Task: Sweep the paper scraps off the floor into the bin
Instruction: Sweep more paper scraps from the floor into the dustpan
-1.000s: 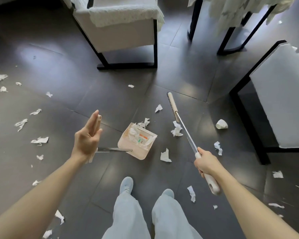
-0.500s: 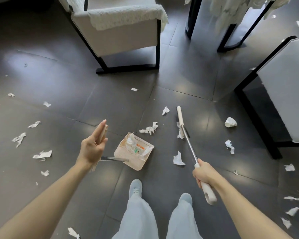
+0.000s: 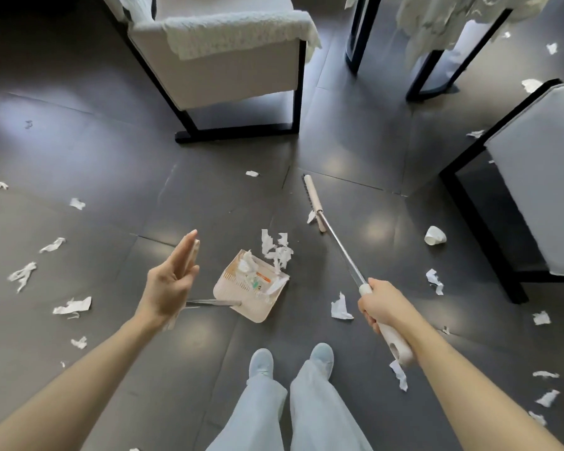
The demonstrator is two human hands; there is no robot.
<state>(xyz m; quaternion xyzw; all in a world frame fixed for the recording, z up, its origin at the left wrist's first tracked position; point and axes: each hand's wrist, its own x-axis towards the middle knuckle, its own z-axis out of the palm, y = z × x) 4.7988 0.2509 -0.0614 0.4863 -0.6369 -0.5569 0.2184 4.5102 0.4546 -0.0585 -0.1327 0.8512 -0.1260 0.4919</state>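
Note:
My right hand (image 3: pixel 383 302) grips the broom's beige handle, and its metal shaft runs forward to the narrow broom head (image 3: pixel 311 198) resting on the dark floor. My left hand (image 3: pixel 170 284) holds the top of the dustpan's long handle, fingers stretched upward. The beige dustpan (image 3: pixel 241 307) sits on the floor between my hands with paper and small litter inside. A cluster of torn white paper scraps (image 3: pixel 277 250) lies at the pan's far edge. One scrap (image 3: pixel 341 309) lies just left of my right hand. More scraps are scattered left and right.
A white armchair on a black frame (image 3: pixel 228 70) stands ahead. A second chair (image 3: pixel 541 190) stands at the right, and black table legs (image 3: pixel 355 37) at the top. A crumpled white paper cup (image 3: pixel 434 236) lies near the right chair. My feet (image 3: pixel 290 359) stand just behind the pan.
The broom head has swung left, and the cluster of scraps now lies closer to the dustpan's far edge. My feet have shifted. Both hands keep their hold.

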